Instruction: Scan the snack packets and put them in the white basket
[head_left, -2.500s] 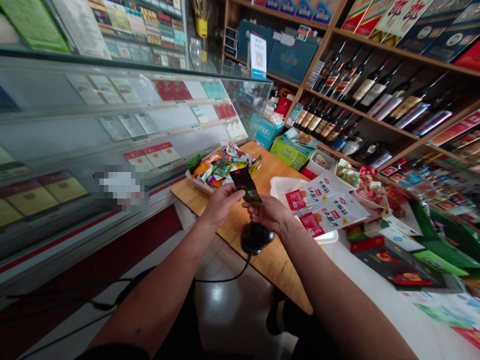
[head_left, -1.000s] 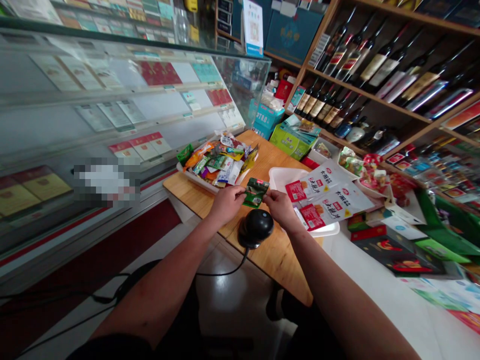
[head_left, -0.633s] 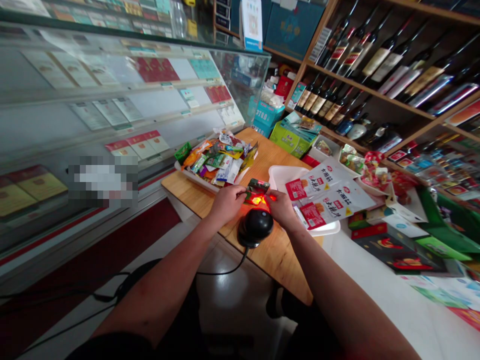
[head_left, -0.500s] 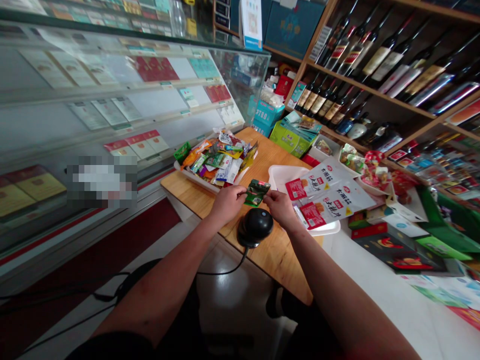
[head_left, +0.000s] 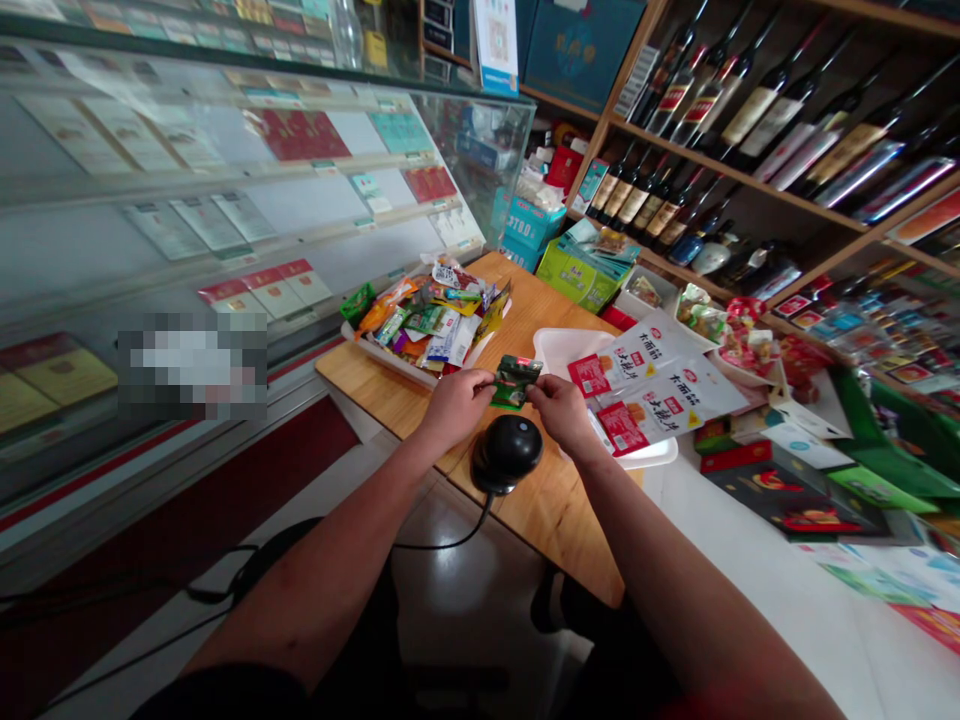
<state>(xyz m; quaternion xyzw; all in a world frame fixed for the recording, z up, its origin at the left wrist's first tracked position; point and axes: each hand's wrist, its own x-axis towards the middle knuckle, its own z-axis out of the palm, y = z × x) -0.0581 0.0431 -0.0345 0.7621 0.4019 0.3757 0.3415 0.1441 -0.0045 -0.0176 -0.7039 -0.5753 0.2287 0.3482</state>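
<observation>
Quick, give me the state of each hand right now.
Left hand: closed, pinching the left edge of the green snack packet.
Right hand: closed, pinching the same packet's right edge, above the black scanner.

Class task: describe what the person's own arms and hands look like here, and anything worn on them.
Both forearms are bare. The left hand and right hand show no gloves, and no rings or watch can be made out. A dark sleeve edge shows at the left upper arm, low in the picture.

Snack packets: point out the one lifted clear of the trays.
The small green packet, pinched between left hand and right hand above the black scanner.
</observation>
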